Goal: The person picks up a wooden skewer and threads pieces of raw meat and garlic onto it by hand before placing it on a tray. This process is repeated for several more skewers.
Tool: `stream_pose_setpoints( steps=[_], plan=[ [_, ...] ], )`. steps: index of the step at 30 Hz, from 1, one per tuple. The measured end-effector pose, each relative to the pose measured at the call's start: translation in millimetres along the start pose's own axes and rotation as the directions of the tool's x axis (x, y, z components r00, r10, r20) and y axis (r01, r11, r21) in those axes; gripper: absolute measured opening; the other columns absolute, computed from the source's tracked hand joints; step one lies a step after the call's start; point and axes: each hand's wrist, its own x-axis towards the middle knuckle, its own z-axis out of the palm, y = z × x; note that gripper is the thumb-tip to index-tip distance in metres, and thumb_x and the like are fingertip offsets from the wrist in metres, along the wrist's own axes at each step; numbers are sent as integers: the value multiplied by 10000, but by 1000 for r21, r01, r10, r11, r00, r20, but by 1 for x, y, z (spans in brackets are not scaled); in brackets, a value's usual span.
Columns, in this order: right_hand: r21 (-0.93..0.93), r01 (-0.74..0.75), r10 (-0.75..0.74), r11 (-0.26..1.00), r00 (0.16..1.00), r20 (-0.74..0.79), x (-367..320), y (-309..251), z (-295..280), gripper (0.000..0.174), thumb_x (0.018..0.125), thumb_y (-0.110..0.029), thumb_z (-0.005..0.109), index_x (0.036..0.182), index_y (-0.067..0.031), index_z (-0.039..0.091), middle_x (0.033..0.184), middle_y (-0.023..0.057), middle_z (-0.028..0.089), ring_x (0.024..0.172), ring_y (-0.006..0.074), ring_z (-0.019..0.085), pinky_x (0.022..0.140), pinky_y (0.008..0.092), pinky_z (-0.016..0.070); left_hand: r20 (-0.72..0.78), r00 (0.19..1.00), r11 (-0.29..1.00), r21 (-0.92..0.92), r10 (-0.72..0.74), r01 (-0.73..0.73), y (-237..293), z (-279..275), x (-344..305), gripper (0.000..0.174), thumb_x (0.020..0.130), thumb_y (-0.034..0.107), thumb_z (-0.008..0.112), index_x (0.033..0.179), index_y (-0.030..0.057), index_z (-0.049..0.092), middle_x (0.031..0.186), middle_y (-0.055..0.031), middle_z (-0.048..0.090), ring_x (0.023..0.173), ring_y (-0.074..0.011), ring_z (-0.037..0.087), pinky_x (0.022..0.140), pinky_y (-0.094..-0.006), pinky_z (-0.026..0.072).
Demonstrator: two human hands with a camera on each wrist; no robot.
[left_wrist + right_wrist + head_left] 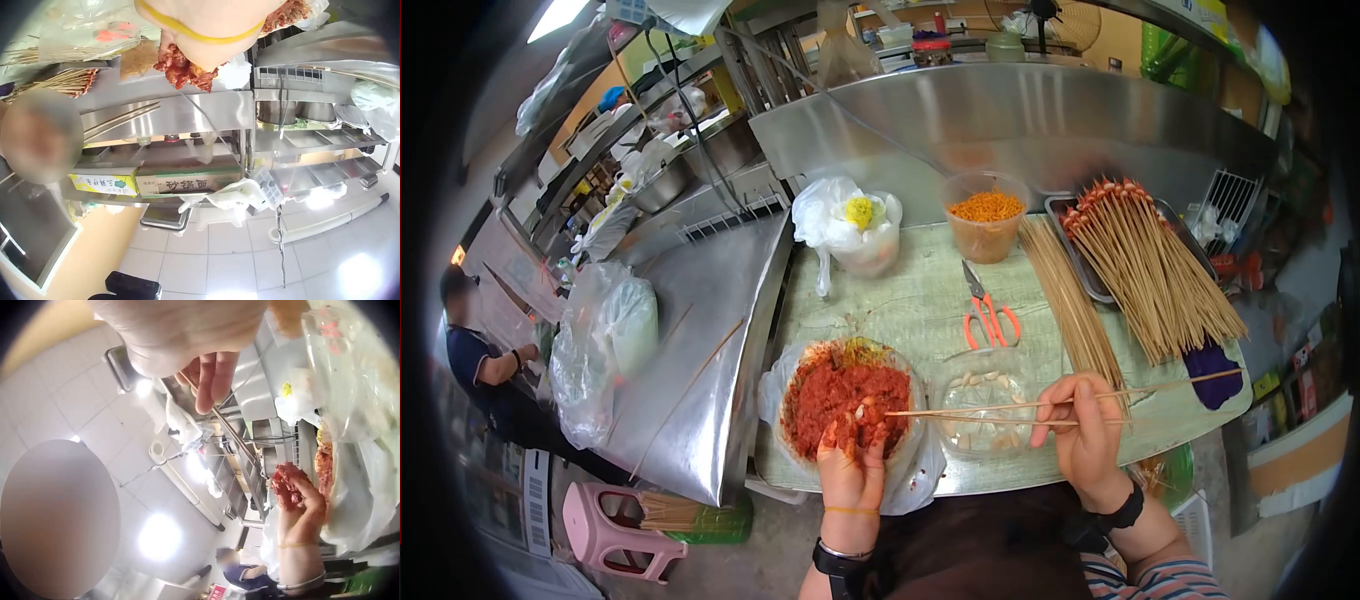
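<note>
A bowl lined with clear plastic (772, 392) holds a heap of red-coated minced or chopped meat (820, 395) in the head view. Over its near side, my left hand (852, 485) grips some of the red meat, its fingertips smeared red. The right hand (1088, 435) pinches two thin bamboo skewers (1175, 384), which run leftward to the meat in the left fingers. In the right wrist view, the skewer tips meet the red piece (289, 481) held up by the left hand. Between the hands sits a clear tub (1027, 372) with whitish pieces inside.
Orange-handled scissors (992, 318) lie behind the clear tub. A tub of orange shreds (985, 210), loose skewers (1065, 290) and a tray of loaded skewers (1150, 270) stand farther right. At the back left is a bag-lined white tub (875, 255). Another person (485, 365) stands far left.
</note>
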Motion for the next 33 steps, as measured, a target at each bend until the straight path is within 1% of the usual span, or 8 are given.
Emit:
stream_pose_setpoints(
  steps=[4,8,11,13,17,25,27,33],
  plan=[
    [-22,-32,30,999,997,-76,12,1,-8,324,988,-277,386,924,10,522,811,130,583,600,183,588,579,269,495,15,1000,999,-45,11,-10,4,-5,7,239,901,63,536,1140,72,533,1116,-63,601,1005,-203,598,762,-333,555],
    [-204,82,-80,975,997,22,43,-25,-10,297,982,-266,410,939,-1,537,783,96,589,597,150,575,571,238,478,1,999,999,6,54,-54,7,-2,18,220,902,70,541,1122,66,543,1078,-65,616,966,-193,610,728,-313,552],
    [-338,-20,40,941,998,53,72,-45,-4,221,961,-204,463,1054,-15,531,684,43,571,542,106,542,518,215,445,-55,996,996,63,68,-65,2,-4,28,185,900,61,541,1082,33,554,1044,-89,627,927,-196,621,715,-319,556],
    [-559,-62,121,827,990,70,86,-60,14,360,931,-129,505,1274,-50,432,588,-7,520,479,71,486,469,214,406,-36,998,997,52,51,-49,-1,-5,30,177,898,54,539,1071,22,556,1034,-101,630,916,-202,626,707,-322,559],
    [-668,119,34,735,977,212,114,-44,17,617,910,-109,524,1439,-96,207,569,-26,483,467,54,444,457,219,378,-3,1000,1000,25,15,-15,-4,-9,33,171,875,1,542,1043,-11,573,1012,-128,635,883,-224,638,698,-340,575],
    [-722,-26,336,692,896,290,125,-36,29,339,948,-136,425,1261,-15,469,641,28,553,559,88,521,540,229,440,36,998,998,-35,-41,43,-2,-12,33,163,851,-25,573,1013,-35,586,981,-133,643,859,-235,645,714,-355,581],
    [-472,-81,260,878,908,329,120,-48,37,295,931,-138,414,1151,24,523,745,98,605,651,150,568,634,273,475,61,997,999,5,-49,49,-5,-16,35,177,881,17,540,1053,-7,576,1025,-126,643,925,-242,641,755,-350,567],
    [-297,95,33,950,917,398,125,-59,16,205,865,-150,488,1003,-1,514,820,136,616,752,204,592,722,315,479,58,997,998,-22,-56,57,-5,-17,36,182,894,23,513,1062,-14,573,1034,-126,640,928,-240,638,789,-353,552]
  ],
)
